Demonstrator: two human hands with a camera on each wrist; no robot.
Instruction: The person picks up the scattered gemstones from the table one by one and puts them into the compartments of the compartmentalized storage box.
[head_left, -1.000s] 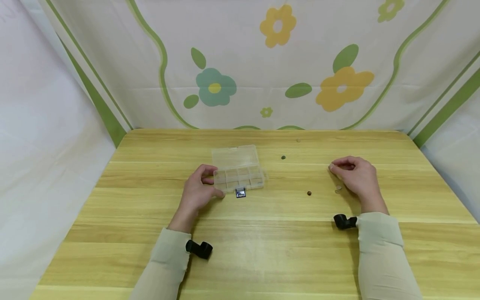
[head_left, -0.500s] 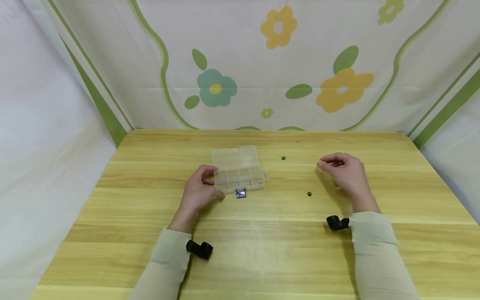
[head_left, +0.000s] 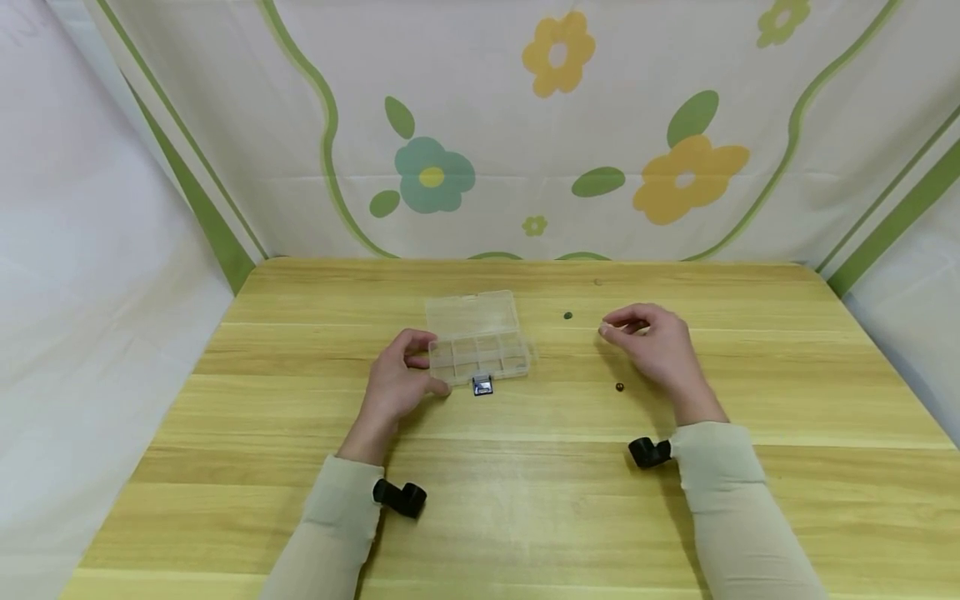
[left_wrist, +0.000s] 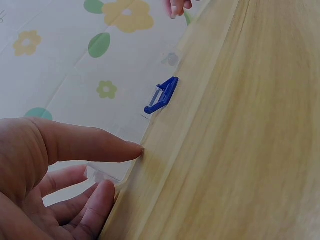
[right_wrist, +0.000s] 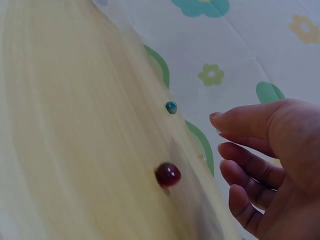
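My left hand (head_left: 397, 379) holds the left end of a clear plastic compartment box (head_left: 480, 358), thumb at its front edge and fingers at its left side. The box lies on the table with its lid folded back and a blue latch (left_wrist: 162, 95) hanging at its front. A small bluish bit (head_left: 521, 364) shows in the front right compartment. My right hand (head_left: 656, 346) is above the table right of the box, pinching a small pale bead (head_left: 604, 329) between thumb and forefinger; the right wrist view mostly hides it. A dark red bead (right_wrist: 168, 175) and a teal bead (right_wrist: 171, 107) lie nearby.
A tiny clear bead (head_left: 597, 282) lies near the back edge of the wooden table (head_left: 525, 500). Behind the table hangs a white cloth (head_left: 495, 100) printed with flowers. Black wrist cameras sit at both sleeves.
My right hand has moved left towards the box with the pale bead between its fingertips, and its arm now covers where pale beads lay. The left hand and box have stayed put.
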